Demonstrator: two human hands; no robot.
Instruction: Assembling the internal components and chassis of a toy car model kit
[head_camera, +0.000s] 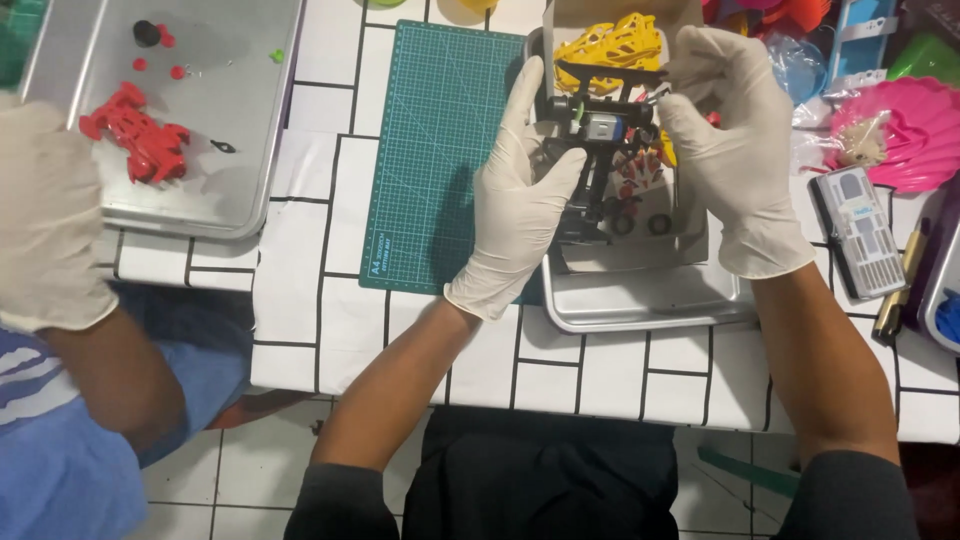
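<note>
Holding a small black toy-car chassis (597, 150) above a metal tray (640, 305), with left hand (515, 200) cupped against its near side and right hand (735, 150) pinching at its upper right end (silver motor showing in the middle). Looks like mid-assembly, fitting or seating a part at that end. Calls next for a steady left grip and fine fingertip pressure from the right. Lying beyond: yellow body shell (610, 45), green cutting mat (440, 150), a co-worker's gloved hand (45, 215), and red chassis (135, 135) on a second tray (255, 190).
</note>
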